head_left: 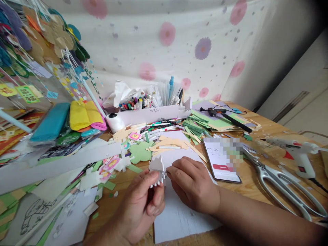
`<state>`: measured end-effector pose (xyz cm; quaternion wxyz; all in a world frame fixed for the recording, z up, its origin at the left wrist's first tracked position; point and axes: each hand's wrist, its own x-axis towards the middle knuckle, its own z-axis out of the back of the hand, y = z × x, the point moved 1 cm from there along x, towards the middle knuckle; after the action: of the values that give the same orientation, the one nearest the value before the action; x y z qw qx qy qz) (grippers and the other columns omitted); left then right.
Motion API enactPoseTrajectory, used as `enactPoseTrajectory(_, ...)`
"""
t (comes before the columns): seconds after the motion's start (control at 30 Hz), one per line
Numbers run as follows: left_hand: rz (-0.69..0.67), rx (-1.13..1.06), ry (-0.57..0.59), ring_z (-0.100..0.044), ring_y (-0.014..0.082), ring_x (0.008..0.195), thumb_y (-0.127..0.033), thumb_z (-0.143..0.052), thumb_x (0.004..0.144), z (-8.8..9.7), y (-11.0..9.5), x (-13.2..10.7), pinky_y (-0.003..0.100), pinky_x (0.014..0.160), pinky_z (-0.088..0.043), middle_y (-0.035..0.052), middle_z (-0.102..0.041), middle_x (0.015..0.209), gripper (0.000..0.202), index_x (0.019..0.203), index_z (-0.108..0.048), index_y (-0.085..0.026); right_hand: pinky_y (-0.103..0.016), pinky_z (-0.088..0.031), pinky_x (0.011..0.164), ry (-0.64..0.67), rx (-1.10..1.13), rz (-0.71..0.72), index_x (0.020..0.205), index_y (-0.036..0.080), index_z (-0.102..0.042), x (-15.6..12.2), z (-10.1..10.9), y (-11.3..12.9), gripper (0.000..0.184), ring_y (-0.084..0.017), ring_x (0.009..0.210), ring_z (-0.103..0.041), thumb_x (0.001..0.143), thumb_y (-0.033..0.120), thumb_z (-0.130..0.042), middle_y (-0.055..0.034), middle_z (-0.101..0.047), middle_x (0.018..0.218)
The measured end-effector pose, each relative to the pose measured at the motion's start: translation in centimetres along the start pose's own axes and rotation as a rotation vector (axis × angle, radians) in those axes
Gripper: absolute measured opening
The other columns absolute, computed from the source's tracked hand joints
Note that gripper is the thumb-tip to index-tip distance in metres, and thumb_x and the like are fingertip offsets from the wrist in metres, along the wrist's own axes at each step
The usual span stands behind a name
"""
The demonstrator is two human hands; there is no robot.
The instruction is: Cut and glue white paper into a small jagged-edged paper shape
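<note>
Pinched between thumb and fingers of my left hand (145, 198) is a small white paper cutout (156, 164) with a jagged, toothed edge. My right hand (192, 182) is closed at the cutout's right side, its fingertips pressed together on the paper's edge. Both hands are held over a white paper sheet (176, 218) on the wooden table. Just beyond them lie a green scalloped paper shape (140, 152) and peach paper strips (167, 143). The inner fingers of my right hand are hidden from view.
A phone (220, 160) lies right of my hands, with large scissors (284, 184) and a white glue gun (297, 153) farther right. A black-handled tool (228, 118) rests behind. At the back stands a box (151, 114) of markers; paper scraps cover the left side.
</note>
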<state>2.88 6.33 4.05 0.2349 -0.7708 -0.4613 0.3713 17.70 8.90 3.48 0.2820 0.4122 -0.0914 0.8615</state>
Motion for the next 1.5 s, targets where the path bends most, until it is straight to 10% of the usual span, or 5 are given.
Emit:
enactPoseTrajectory(0.23,-0.171,0.039,-0.128,-0.032,0.0020,0.031,-0.036,-0.072,0.069,0.6,-0.8,0.6,0.015,0.036,-0.021,-0.0085,-0.048,0.036,0.035,0.053,-0.048,-0.018,-0.030,-0.048,0.059,-0.201,0.171,-0.005,0.102,0.012,-0.059,0.2,1.5,0.0,0.023,-0.019,0.070,-0.057,0.082,0.005,-0.050,-0.0088,-0.060,0.077)
enactPoseTrajectory(0.5,-0.089,0.154,0.039,-0.020,0.0044,0.030,-0.034,-0.060,0.077,1.2,-0.9,0.6,0.022,0.037,-0.017,-0.0080,-0.037,0.030,0.037,0.047,-0.042,-0.021,-0.026,-0.042,0.057,0.040,0.570,-0.191,0.078,0.017,-0.052,1.0,1.2,-0.9,0.014,-0.014,0.064,-0.048,0.088,0.011,-0.045,-0.0032,-0.051,0.069)
enactPoseTrajectory(1.5,0.076,0.108,0.059,-0.010,0.0034,0.029,-0.028,-0.060,0.063,1.8,-0.1,0.7,0.022,0.036,-0.009,-0.0129,-0.029,0.027,0.020,0.052,-0.043,-0.023,-0.024,-0.035,0.057,0.282,0.609,-0.176,0.079,0.014,-0.055,0.9,1.0,-0.3,0.013,-0.013,0.064,-0.045,0.089,0.010,-0.047,-0.0018,-0.048,0.068)
